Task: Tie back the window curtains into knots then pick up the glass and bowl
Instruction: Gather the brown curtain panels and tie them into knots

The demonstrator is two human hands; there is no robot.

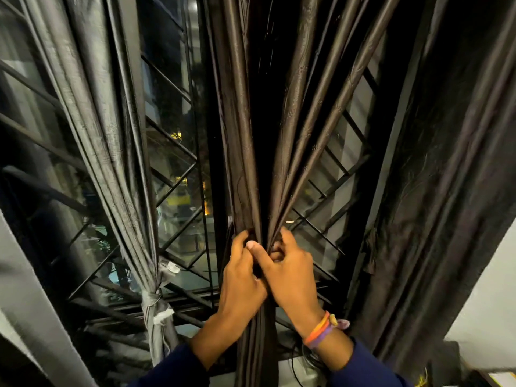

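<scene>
Home: curtained [245,121], barred window [173,152]

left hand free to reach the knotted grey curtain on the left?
Probably not yet. The left hand grips the gathered dark brown curtain along with the right hand. Nothing blocks the way to the knotted grey curtain; it would just have to let go first.

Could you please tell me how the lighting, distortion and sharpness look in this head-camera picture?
Head view: dim night scene with sheen on the brown curtain; wide-angle bending leans the window grille and the knotted grey curtain; both hands are sharp; frame edges look soft.
</scene>
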